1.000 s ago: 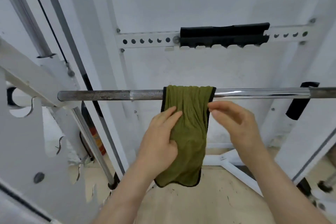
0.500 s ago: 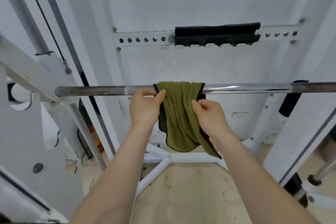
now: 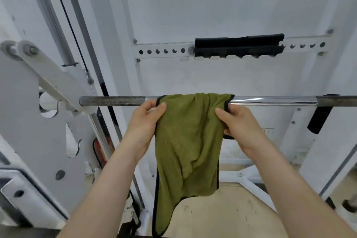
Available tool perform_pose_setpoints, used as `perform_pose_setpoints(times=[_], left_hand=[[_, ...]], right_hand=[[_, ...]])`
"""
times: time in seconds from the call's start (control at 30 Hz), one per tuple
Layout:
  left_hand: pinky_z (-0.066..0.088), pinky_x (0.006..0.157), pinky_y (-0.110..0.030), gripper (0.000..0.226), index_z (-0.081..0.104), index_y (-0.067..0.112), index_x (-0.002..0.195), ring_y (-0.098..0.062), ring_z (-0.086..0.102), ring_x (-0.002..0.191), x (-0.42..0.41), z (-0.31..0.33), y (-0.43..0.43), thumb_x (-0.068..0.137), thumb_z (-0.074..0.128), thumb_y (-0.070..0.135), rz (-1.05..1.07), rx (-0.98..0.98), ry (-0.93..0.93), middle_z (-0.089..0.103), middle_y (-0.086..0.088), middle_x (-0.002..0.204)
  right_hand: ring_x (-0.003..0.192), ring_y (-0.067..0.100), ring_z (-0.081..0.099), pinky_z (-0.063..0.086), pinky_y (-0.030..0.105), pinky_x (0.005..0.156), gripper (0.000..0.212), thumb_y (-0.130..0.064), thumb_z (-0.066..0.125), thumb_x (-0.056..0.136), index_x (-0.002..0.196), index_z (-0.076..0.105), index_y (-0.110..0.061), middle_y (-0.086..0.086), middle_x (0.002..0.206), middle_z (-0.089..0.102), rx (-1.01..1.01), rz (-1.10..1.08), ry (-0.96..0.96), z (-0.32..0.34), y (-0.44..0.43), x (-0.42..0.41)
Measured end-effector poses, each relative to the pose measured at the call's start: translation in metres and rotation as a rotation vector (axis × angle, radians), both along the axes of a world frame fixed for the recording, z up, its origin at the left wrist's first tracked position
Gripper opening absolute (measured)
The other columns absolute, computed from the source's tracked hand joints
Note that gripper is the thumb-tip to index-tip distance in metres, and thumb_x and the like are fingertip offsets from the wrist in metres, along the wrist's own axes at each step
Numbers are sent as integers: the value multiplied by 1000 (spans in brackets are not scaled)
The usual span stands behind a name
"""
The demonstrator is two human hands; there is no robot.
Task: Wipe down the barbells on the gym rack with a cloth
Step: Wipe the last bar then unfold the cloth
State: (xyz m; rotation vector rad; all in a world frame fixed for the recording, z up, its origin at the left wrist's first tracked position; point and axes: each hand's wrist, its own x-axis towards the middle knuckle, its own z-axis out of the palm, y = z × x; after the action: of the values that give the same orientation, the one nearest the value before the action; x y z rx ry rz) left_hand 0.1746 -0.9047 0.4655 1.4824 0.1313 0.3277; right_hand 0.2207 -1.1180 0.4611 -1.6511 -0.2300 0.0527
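Note:
A steel barbell [image 3: 270,101] runs level across the white rack, dull and rusty at its left end, shiny to the right. An olive-green cloth [image 3: 190,141] with a black hem hangs draped over the bar's middle. My left hand [image 3: 144,121] pinches the cloth's left edge just below the bar. My right hand [image 3: 239,123] grips the cloth's right edge, fingers curled round the fabric. Most of the cloth hangs down between my forearms.
The white rack frame [image 3: 29,121] with hook cut-outs stands at the left, with a guide rod and a black cable beside it. A perforated white crossbar with a black pad [image 3: 239,45] is mounted behind. A black-padded hook [image 3: 320,116] sits at the right. Beige floor lies below.
Both hands rose from the hanging cloth to its upper edges near the bar and took hold there. The cloth has spread wider and hangs lower on the near side.

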Motion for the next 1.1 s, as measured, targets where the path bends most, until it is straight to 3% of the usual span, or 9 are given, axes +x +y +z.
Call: perform_pose_setpoints(times=[0.17, 0.27, 0.33, 0.43, 0.53, 0.63, 0.73, 0.93, 1.1], left_hand=[[55, 72, -30, 20, 71, 16, 93, -15, 68, 84, -23, 14, 49, 96, 54, 26, 215, -308, -60, 74, 0, 86], [56, 71, -30, 22, 70, 15, 95, -15, 70, 83, -44, -5, 70, 98, 51, 24, 245, -321, -35, 75, -1, 89], [54, 80, -36, 24, 69, 12, 101, -19, 69, 91, -59, -25, 81, 99, 48, 24, 237, -284, -23, 74, -4, 98], [53, 75, -32, 21, 65, 11, 92, -15, 65, 79, -81, -56, 97, 100, 46, 17, 192, -299, -15, 72, 2, 82], [54, 59, -20, 28, 64, 16, 79, -10, 64, 67, -101, -88, 114, 98, 44, 12, 37, -245, 42, 68, 5, 72], [55, 68, -24, 31, 70, 19, 75, -12, 67, 75, -120, -109, 129, 93, 45, 11, -83, -277, 95, 70, 1, 81], [55, 70, -24, 16, 67, 14, 81, -17, 66, 81, -140, -123, 139, 82, 51, 14, -189, -415, 69, 69, -3, 87], [55, 69, -31, 37, 64, 6, 86, -28, 60, 77, -163, -130, 135, 60, 85, 22, -189, -296, 160, 63, -15, 82], [55, 81, -26, 11, 73, 14, 81, -13, 68, 76, -186, -101, 122, 72, 69, 8, 12, -310, -95, 72, -2, 77]], right_hand=[[71, 18, 66, 57, 33, 71, 25, -27, 59, 94, 91, 73, -6, 9, 80, 72, -108, 90, -34, 21, -24, -5], [50, 9, 49, 40, 19, 49, 25, -26, 59, 94, 80, 70, -9, -1, 59, 60, -159, 139, 79, 6, -30, -15], [51, 11, 47, 36, 19, 49, 24, -25, 61, 93, 83, 71, -5, 2, 62, 60, -181, 127, 151, -15, -27, -26], [71, 23, 57, 43, 33, 70, 34, -33, 70, 85, 86, 70, 1, 14, 79, 70, -145, 129, 237, -50, -18, -57], [94, 33, 61, 39, 47, 87, 70, -54, 81, 63, 97, 69, 6, 22, 103, 71, -128, 179, 287, -75, -9, -92], [98, 36, 65, 40, 52, 100, 80, -56, 85, 56, 93, 67, 12, 25, 102, 71, -118, 235, 341, -88, -11, -118], [71, 19, 59, 45, 37, 76, 41, -41, 80, 75, 66, 69, -3, 12, 73, 67, -242, 369, 384, -89, -12, -144], [79, 18, 69, 51, 25, 71, 3, -20, 73, 84, 85, 74, -17, 0, 81, 74, -537, 54, 271, -84, 3, -164], [92, 8, 63, 47, 22, 79, 57, -14, 78, 77, 121, 54, -41, -5, 102, 65, -583, 89, 68, -65, 9, -172]])
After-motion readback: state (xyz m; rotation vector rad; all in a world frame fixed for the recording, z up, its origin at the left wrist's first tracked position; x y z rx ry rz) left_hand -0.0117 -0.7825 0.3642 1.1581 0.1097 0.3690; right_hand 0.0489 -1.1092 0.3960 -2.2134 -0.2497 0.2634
